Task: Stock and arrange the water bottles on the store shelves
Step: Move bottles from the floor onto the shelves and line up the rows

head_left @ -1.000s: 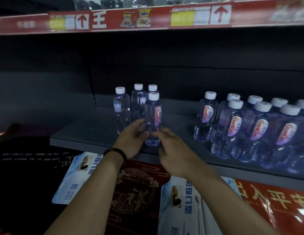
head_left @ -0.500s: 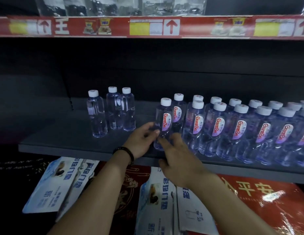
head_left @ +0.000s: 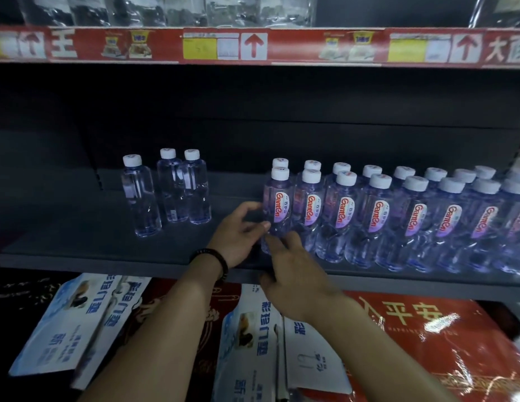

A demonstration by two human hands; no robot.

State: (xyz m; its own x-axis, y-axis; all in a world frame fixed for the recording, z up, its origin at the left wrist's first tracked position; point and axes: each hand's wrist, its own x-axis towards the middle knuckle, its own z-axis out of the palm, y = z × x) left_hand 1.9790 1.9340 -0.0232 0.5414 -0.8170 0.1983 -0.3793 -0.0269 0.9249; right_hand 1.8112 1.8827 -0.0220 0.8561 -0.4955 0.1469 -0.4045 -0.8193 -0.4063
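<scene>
End bottle (head_left: 277,204), shelf (head_left: 78,250) front edge: left hand (head_left: 238,236) pinches it, right hand (head_left: 293,274) braces base with straight fingers, likely squaring it to row (head_left: 377,216)

— What stands on the shelf (head_left: 78,250)?

— At the left, three bottles (head_left: 170,190), clear with white caps, upright, no label facing out. They are well apart from the rest.

— And to the right?

— A double row (head_left: 398,216) of upright bottles with white caps and red-lettered labels facing out, packed side by side. The end bottle (head_left: 277,204) is front left. The left hand (head_left: 238,230) grips it low down, and the right hand (head_left: 293,274) touches its base.
</scene>
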